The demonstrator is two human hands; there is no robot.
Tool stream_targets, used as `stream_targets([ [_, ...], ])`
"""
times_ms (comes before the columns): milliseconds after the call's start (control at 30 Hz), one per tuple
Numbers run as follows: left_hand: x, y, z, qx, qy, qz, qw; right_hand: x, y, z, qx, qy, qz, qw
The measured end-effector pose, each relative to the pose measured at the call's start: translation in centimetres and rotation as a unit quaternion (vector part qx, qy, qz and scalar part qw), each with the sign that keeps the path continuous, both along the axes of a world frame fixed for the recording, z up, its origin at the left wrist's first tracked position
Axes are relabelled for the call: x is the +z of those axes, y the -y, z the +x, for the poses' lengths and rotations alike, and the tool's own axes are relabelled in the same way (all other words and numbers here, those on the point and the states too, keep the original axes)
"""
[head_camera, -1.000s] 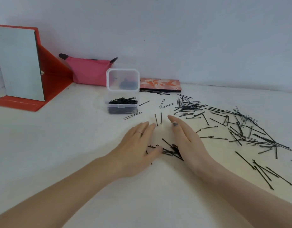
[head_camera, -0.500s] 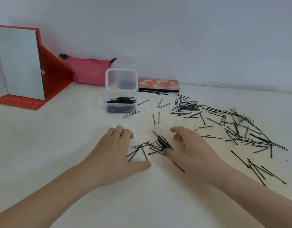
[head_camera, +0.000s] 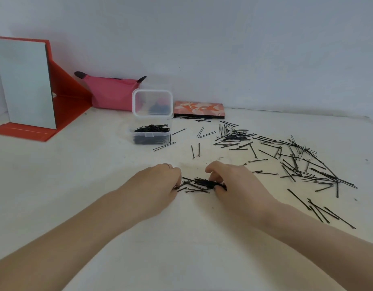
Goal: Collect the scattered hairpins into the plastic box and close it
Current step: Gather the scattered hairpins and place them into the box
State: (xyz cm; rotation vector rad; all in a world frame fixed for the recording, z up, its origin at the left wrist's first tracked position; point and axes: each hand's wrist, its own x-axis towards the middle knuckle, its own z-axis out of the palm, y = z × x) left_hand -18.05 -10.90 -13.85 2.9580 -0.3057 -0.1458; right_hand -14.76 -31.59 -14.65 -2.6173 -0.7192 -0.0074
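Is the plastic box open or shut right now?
Open: the plastic box has its clear lid standing upright behind it, hairpins visible inside.

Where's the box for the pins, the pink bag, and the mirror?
plastic box (head_camera: 152,138), head view, front wall of the base.
pink bag (head_camera: 112,95), head view, middle of its side.
mirror (head_camera: 23,80), head view, middle of the glass.

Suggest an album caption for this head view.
Both hands gather hairpins near the open plastic box.
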Motion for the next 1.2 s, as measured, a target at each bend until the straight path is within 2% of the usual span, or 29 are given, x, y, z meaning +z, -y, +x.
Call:
stream_targets([
  [233,0.2,-0.1,1.3,-0.051,-0.043,0.123,0.990,0.9,-1.6,0.3,0.023,-0.011,-0.095,0.995],
  [567,0.1,0.9,1.5,-0.121,-0.015,0.284,0.951,3.7,-2.7,1.4,0.028,-0.128,-0.232,0.964],
  [800,0.3,0.7,1.8,-0.137,-0.016,0.290,0.947,3.3,-2.7,2.1,0.029,-0.177,-0.235,0.955],
  [933,0.1,0.4,1.9,-0.105,-0.032,0.261,0.959,3.0,-2.5,2.4,0.028,-0.183,-0.226,0.957],
  [1200,0.1,1.1,1.4,-0.135,-0.016,0.265,0.955,3.1,-2.5,2.2,0.050,-0.163,-0.256,0.951],
])
